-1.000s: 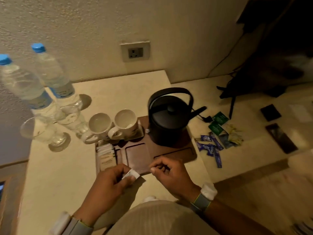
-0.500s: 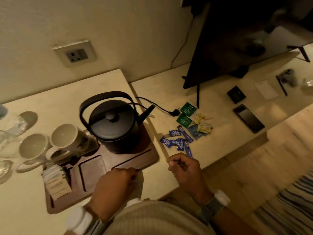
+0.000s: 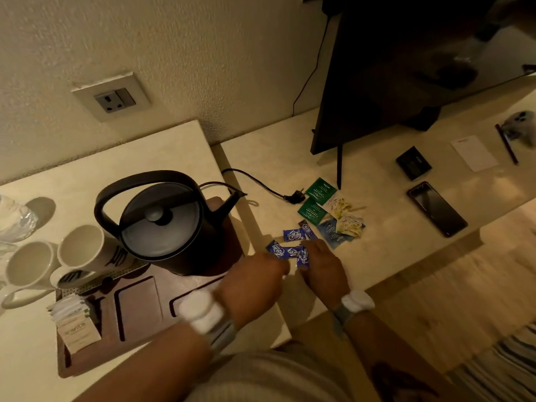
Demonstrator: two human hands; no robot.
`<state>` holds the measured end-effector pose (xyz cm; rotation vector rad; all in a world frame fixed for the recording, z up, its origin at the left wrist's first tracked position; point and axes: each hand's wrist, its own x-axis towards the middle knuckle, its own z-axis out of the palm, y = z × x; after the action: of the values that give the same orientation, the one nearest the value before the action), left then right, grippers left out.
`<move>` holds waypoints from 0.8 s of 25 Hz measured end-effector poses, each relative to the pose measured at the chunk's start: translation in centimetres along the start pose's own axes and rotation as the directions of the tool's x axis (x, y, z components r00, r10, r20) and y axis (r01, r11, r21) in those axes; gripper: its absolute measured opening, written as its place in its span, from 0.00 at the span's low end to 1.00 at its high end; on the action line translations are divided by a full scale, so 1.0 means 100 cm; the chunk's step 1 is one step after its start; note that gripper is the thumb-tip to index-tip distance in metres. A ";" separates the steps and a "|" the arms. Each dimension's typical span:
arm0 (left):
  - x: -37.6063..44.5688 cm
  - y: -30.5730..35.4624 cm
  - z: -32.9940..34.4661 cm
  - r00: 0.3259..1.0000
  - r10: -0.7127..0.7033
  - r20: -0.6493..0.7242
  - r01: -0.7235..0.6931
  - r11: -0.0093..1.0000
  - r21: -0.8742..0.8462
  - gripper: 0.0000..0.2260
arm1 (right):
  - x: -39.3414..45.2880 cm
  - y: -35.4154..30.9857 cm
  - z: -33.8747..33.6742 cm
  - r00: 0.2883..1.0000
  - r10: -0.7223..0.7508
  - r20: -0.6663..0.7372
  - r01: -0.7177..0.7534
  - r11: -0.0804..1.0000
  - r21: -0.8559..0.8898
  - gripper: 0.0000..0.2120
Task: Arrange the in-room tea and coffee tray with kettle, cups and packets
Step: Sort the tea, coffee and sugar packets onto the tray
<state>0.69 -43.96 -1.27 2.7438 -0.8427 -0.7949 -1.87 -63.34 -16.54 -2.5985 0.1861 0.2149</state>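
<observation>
tray (image 3: 139,338): on the raised counter, at its near edge
kettle (image 3: 162,224): on the tray's far right part, spout pointing right
cups (image 3: 58,262): two, side by side at the tray's far left corner, left of the kettle
paper packets (image 3: 76,329): stacked in the tray's near-left compartment
sachets (image 3: 293,248): loose on the lower counter, right of the tray (both hands at them)
tea bags (image 3: 327,210): behind and right of the sachets
phone (image 3: 436,208): further right

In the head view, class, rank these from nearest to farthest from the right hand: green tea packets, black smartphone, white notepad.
From the right hand:
1. Green tea packets, just beyond the fingers.
2. Black smartphone, farther right.
3. White notepad, far right, near the pen.
</observation>
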 end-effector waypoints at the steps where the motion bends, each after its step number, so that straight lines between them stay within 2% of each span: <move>1: 0.028 0.007 0.002 1.000 -0.006 0.026 0.005 1.000 0.029 0.11 | 0.007 0.000 0.005 0.999 -0.017 0.052 0.019 0.999 -0.033 0.28; 2: 0.054 0.011 0.004 0.999 -0.018 0.051 0.015 0.998 0.061 0.11 | 0.014 0.000 0.009 0.997 -0.024 0.076 0.026 0.999 -0.034 0.27; 5: 0.112 0.012 0.019 0.986 -0.140 0.086 0.123 0.976 0.180 0.13 | 0.024 0.003 0.016 0.999 -0.023 0.035 0.021 0.998 0.059 0.22; 8: 0.143 0.000 0.042 0.969 -0.236 0.073 0.226 0.967 0.120 0.14 | 0.031 0.009 0.021 0.998 0.007 0.055 -0.002 0.997 -0.081 0.26; 12: 0.166 -0.028 0.068 0.975 -0.218 0.046 0.215 0.975 0.065 0.17 | 0.037 0.017 0.018 0.996 0.041 0.075 -0.029 0.987 -0.155 0.29; 16: 0.186 -0.043 0.083 0.976 -0.158 0.152 0.154 0.987 0.036 0.28 | 0.044 0.014 0.019 0.998 -0.042 0.056 0.054 0.970 -0.238 0.26; 20: 0.188 -0.039 0.084 0.986 -0.096 0.139 0.088 0.994 0.063 0.24 | 0.051 0.008 0.030 0.991 -0.032 0.128 0.045 0.994 -0.098 0.24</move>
<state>11.17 -51.26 -17.88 2.8212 -0.7801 -1.0098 2.67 -62.94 -20.40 -2.6749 0.0817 0.3828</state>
